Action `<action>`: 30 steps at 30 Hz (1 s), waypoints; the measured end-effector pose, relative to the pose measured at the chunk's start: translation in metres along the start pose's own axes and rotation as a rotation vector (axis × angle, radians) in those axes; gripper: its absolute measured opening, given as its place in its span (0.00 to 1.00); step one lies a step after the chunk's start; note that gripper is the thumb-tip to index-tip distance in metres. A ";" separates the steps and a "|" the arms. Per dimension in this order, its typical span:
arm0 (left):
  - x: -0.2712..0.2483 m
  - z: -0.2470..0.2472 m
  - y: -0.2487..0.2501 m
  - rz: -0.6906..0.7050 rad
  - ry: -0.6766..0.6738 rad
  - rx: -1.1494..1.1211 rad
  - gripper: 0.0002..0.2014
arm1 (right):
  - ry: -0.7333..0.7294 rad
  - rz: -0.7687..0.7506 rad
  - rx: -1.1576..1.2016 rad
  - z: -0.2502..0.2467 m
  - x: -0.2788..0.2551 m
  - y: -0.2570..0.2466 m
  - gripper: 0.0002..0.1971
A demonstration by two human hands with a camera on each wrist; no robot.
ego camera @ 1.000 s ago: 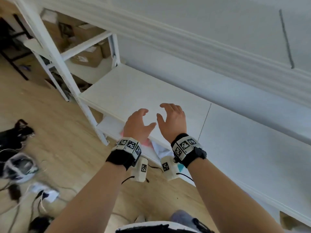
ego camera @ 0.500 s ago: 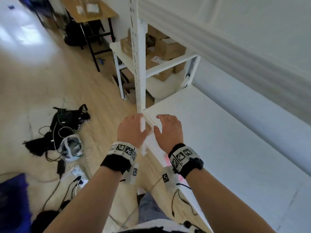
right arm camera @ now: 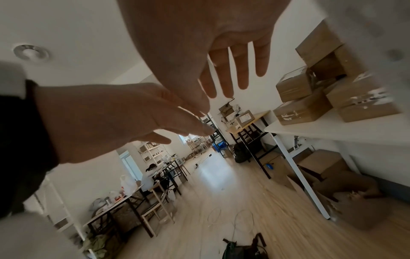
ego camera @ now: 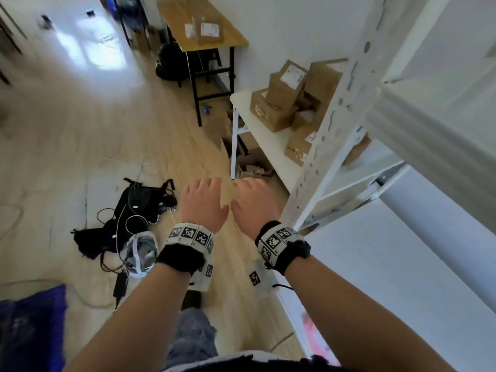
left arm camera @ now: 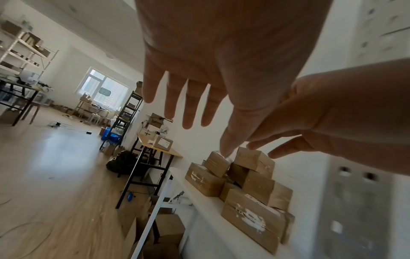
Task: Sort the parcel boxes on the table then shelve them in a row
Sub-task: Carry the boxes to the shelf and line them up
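Observation:
Several brown parcel boxes [ego camera: 284, 103] with white labels are piled on a white table [ego camera: 268, 140], up and to the right of my hands. My left hand [ego camera: 204, 202] and right hand [ego camera: 252, 205] hover side by side over the wooden floor, palms down. Both have their fingers spread and hold nothing. The white shelf board [ego camera: 375, 264] lies bare to the right of my right wrist. From the left wrist, straight fingers [left arm camera: 193, 105] point toward the box pile [left arm camera: 244, 192]. The right wrist view shows that hand's fingers [right arm camera: 224, 73] straight too, with the boxes [right arm camera: 310, 105] at right.
The shelf's white perforated post [ego camera: 330, 124] stands between my right hand and the box table. A wooden-topped table [ego camera: 204, 30] with more boxes stands farther back. A black bag with cables [ego camera: 134, 210] lies on the floor at left. Cardboard [ego camera: 252, 162] sits under the white table.
The view has swung left from the bare shelf toward the box table. Both hands have come off the shelf edge and now hang over the floor, still holding nothing.

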State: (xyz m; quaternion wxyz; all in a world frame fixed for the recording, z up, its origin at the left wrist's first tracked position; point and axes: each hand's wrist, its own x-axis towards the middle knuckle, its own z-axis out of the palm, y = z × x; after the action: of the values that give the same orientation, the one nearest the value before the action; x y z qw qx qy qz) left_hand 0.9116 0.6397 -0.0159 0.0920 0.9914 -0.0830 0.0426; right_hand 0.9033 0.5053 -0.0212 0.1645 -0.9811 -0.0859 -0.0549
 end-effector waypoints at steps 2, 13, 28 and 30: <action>0.036 0.004 -0.019 0.012 -0.012 -0.005 0.28 | 0.020 0.028 -0.008 0.005 0.038 -0.001 0.21; 0.258 -0.015 -0.098 0.247 -0.044 -0.080 0.29 | 0.106 0.357 -0.017 0.014 0.238 -0.011 0.19; 0.462 0.009 -0.051 0.420 -0.054 -0.241 0.33 | 0.247 0.631 -0.033 0.004 0.387 0.088 0.26; 0.493 0.014 -0.036 0.432 -0.053 -0.246 0.34 | 0.290 0.644 -0.013 0.001 0.411 0.111 0.27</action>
State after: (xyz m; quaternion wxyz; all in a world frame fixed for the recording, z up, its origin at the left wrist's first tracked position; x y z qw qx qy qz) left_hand 1.4030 0.5947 0.0133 0.1986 0.9327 -0.2999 0.0248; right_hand 1.3270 0.4639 -0.0011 0.1775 -0.9409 0.2527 -0.1394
